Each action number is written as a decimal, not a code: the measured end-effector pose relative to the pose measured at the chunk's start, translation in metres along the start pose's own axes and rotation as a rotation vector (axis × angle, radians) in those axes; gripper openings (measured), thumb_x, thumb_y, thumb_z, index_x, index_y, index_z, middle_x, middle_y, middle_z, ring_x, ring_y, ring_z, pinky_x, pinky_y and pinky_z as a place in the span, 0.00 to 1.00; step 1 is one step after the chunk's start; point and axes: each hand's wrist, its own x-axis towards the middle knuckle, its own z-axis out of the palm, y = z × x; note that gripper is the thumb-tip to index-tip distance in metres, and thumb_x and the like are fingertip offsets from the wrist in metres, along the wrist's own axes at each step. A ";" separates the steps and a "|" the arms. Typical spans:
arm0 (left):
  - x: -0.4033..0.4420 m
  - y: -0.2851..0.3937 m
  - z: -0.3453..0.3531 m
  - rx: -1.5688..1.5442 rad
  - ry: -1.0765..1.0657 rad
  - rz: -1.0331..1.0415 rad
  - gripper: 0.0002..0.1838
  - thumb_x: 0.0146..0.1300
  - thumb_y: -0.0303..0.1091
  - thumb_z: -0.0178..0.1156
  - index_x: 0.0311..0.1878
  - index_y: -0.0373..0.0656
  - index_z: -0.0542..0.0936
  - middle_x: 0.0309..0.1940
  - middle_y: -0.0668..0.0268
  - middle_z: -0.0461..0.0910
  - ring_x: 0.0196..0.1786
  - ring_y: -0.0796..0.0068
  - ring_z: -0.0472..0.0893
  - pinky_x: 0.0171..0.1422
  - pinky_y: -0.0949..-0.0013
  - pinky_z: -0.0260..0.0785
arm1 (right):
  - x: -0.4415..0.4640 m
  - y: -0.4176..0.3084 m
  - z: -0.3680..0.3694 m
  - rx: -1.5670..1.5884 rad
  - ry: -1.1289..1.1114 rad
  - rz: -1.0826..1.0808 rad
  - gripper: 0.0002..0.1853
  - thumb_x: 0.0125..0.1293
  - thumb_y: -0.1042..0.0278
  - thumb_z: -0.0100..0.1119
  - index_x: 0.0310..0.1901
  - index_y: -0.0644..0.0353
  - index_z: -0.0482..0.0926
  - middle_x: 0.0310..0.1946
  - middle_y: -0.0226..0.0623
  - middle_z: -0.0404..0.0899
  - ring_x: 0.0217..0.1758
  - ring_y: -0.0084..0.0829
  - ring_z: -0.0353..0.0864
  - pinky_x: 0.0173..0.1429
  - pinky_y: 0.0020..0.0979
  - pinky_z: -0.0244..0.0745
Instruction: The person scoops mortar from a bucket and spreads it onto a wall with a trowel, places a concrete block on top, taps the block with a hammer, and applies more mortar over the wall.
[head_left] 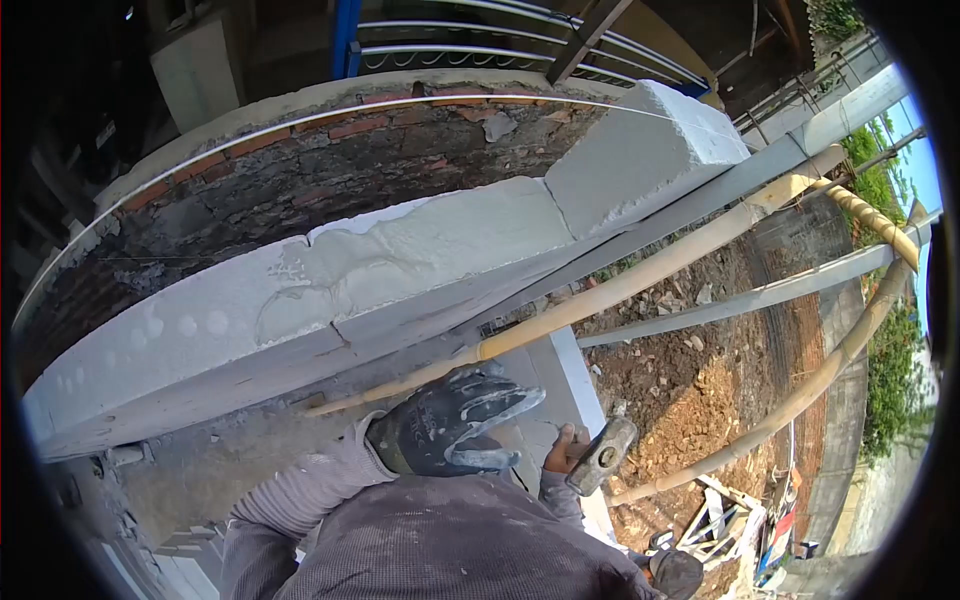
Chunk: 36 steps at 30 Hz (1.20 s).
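Wall [180,325]: pale blocks, running across in front of the person. Pole [620,275]: along the wall's near side, likely scaffolding. String [430,98]: stretched beyond the wall's top, probably as a guide. End block [625,150]: raised at the wall's right end. Left hand [455,425]: gloved, near side of wall, grip spread and unloaded. Hammer [605,455]: near side of wall, head upward. Right hand [567,450]: grip closed round it near the head, presumably for control.
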 end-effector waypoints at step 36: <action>-0.502 0.083 0.516 -0.033 1.363 -1.941 0.21 0.68 0.50 0.54 0.55 0.46 0.79 0.41 0.58 0.83 0.45 0.56 0.83 0.51 0.55 0.74 | -0.360 -0.023 0.066 -0.652 -1.718 -1.822 0.27 0.55 0.52 0.70 0.48 0.67 0.79 0.44 0.58 0.82 0.51 0.58 0.81 0.53 0.48 0.76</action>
